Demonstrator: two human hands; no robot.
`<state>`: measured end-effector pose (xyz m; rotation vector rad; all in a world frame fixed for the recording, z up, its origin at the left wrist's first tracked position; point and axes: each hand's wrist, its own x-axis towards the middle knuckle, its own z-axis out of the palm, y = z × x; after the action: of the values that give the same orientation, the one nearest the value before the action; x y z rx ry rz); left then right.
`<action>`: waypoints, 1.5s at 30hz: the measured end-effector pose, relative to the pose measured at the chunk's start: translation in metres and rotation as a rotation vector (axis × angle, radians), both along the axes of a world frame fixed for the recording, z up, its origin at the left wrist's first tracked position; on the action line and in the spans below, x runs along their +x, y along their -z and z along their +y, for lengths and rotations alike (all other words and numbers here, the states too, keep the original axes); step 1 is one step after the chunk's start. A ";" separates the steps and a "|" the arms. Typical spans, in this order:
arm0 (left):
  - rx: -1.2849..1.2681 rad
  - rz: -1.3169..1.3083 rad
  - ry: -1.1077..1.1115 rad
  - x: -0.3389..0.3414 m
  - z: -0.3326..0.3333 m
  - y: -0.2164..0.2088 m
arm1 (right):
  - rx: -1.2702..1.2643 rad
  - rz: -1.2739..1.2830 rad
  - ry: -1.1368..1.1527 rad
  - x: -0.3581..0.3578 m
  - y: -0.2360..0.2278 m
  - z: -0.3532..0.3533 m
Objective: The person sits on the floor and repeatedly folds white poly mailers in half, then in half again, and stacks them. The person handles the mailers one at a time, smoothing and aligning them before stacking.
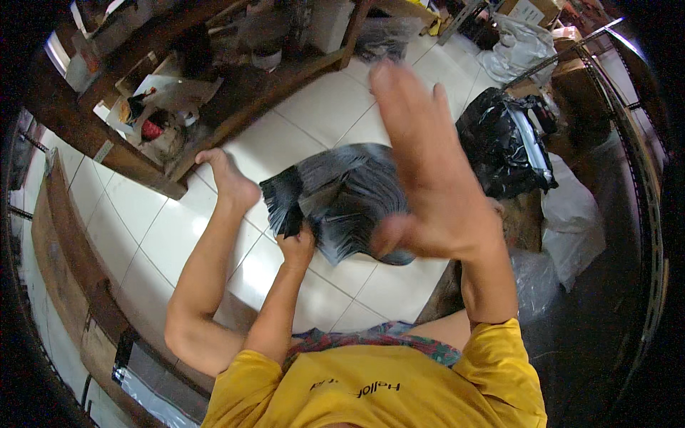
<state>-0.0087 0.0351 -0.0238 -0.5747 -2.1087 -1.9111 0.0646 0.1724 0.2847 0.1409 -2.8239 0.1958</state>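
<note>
A fanned stack of thin black-grey plastic bags [349,192] lies on the tiled floor between my legs. At its lower left edge my left hand [297,246] grips the bags, its fingers partly hidden under a darker, gathered part. My right hand [435,171] is raised close to the camera, over the stack's right side, slightly blurred. Its fingers are stretched out and the thumb stands apart, with nothing held. It covers part of the stack.
A bulging black plastic sack [499,139] stands to the right, beside crumpled clear plastic [571,235]. A wooden shelf [250,107] with odds and ends runs along the far left. A metal rack [635,143] borders the right. My bare foot [235,185] rests left of the stack.
</note>
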 end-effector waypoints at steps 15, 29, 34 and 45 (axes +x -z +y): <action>0.015 0.007 0.100 -0.002 -0.003 -0.006 | 0.061 -0.155 0.125 0.004 0.047 0.003; 0.108 -0.193 0.099 0.016 0.001 0.021 | -0.829 0.270 0.820 0.088 0.311 -0.085; -0.119 0.197 0.067 0.017 0.006 0.013 | -0.616 0.473 0.786 0.075 0.309 -0.081; -0.563 -0.490 0.441 -0.098 0.005 -0.091 | -1.483 0.086 0.912 0.118 0.234 0.050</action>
<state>-0.1067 0.0402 0.0674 -0.7942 -3.1015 -1.7745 0.1831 0.2226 0.0504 -1.2888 -1.6904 1.7426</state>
